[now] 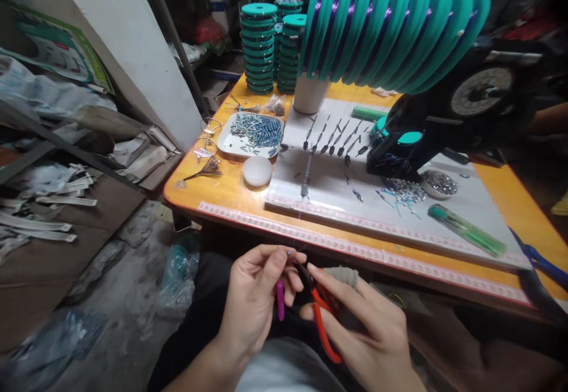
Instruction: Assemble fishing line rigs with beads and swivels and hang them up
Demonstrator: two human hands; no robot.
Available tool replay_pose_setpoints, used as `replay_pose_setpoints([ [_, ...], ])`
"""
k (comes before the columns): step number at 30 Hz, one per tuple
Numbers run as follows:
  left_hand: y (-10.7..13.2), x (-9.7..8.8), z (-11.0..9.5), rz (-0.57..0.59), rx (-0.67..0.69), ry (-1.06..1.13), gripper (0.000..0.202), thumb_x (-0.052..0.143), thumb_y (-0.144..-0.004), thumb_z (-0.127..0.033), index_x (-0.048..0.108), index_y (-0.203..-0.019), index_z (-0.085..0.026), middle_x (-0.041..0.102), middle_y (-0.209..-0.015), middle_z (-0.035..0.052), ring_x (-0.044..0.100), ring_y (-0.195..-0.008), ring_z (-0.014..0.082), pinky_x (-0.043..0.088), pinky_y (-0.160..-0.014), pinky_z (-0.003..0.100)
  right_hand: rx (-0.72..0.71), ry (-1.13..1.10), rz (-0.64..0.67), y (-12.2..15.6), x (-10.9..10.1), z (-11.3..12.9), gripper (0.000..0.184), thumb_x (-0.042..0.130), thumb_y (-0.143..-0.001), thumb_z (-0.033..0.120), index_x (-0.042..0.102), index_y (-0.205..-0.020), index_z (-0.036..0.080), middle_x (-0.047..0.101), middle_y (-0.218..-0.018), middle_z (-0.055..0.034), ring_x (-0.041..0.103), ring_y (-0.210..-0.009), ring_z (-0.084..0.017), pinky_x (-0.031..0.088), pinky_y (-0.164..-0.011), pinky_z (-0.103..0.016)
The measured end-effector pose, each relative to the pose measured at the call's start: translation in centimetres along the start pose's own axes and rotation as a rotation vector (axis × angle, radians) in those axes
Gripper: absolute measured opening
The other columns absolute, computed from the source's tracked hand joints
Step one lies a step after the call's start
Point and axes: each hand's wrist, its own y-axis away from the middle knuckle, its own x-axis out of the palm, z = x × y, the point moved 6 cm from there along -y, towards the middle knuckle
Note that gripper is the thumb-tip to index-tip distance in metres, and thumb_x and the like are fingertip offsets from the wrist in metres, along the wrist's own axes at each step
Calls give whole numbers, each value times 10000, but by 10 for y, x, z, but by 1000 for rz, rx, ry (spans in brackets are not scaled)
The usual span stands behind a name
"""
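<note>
Both hands (310, 315) raised (fingertips meeting)

Both hands sit below the table (213, 193) edge, near side: left hand (255, 303) just left of right hand (368, 333), pliers (322, 315) btwn them, in the right. On table: tray (233, 143) of small parts far left, round lid (257, 171) in front of it; white board (328, 185) to the right; spool stacks (260, 48) at back; row of spools (390, 37) overhead w/ machine (444, 125) at right.

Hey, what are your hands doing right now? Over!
Left hand pinching a tiny bead, pink tool tucked in palm. Right hand gripping red-handled pliers. Hands below the table edge.
</note>
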Motion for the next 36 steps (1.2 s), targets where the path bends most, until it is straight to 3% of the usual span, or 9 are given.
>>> replay_pose_setpoints([
  [5,2,-1,-2,16,67,-54,164,820,-784,-325,786,-811,-167,773,-803,60,624,-486,71,469,-390,117,17,-7,12,-2,2,1,396,676,-834,98,704,-1215,204,735,-887,-60,721,-687,-132,596,-623,-186],
  [15,3,-6,-2,14,77,-116,187,802,-800,-358,783,-831,-175,775,-807,70,606,-465,76,461,-389,141,9,-16,8,-2,2,3,357,704,-846,140,713,-1198,203,755,-954,-99,752,-771,-180,617,-643,-225],
  [21,1,-5,1,16,100,-95,166,793,-811,-348,780,-828,-183,766,-821,70,625,-509,88,454,-406,150,102,-77,-6,7,-6,-3,426,756,-812,165,713,-1218,286,738,-858,-30,701,-626,-156,585,-546,-227],
  [24,-1,-11,1,-2,140,-174,174,759,-843,-363,785,-863,-192,713,-771,45,553,-461,62,402,-403,162,270,7,-167,13,-42,-18,412,775,-801,251,722,-1197,353,734,-896,-27,711,-676,-219,598,-583,-327],
  [27,-4,-19,-10,-22,311,-399,170,697,-894,-337,804,-944,-215,614,-758,20,484,-485,55,377,-437,185,500,275,-443,15,-106,-47,434,750,-814,394,677,-1242,406,714,-1022,-55,698,-858,-346,571,-745,-505],
  [29,-4,-21,-23,-20,482,-646,199,680,-895,-270,797,-1050,-225,629,-824,52,563,-631,119,443,-519,214,530,479,-397,3,-145,-70,431,655,-883,440,592,-1309,431,675,-1148,-75,666,-990,-383,516,-826,-529],
  [31,-4,-17,-33,23,672,-877,254,704,-844,-185,792,-1077,-235,666,-814,52,612,-715,166,509,-640,251,451,776,-239,-16,-175,-94,320,589,-924,423,632,-1236,368,693,-1065,-103,676,-888,-361,487,-754,-485],
  [33,-5,-17,-40,2,793,-974,277,720,-799,-132,793,-1046,-236,710,-825,46,641,-736,184,526,-691,269,291,981,-122,-33,-193,-116,261,570,-931,369,684,-1137,257,703,-940,-127,665,-750,-312,465,-651,-409],
  [36,-9,-18,-46,-47,846,-995,220,744,-760,-110,789,-953,-205,735,-792,43,662,-673,175,528,-654,252,216,1024,-72,-48,-203,-145,152,620,-898,314,734,-972,244,716,-841,-84,637,-674,-233,435,-599,-320],
])
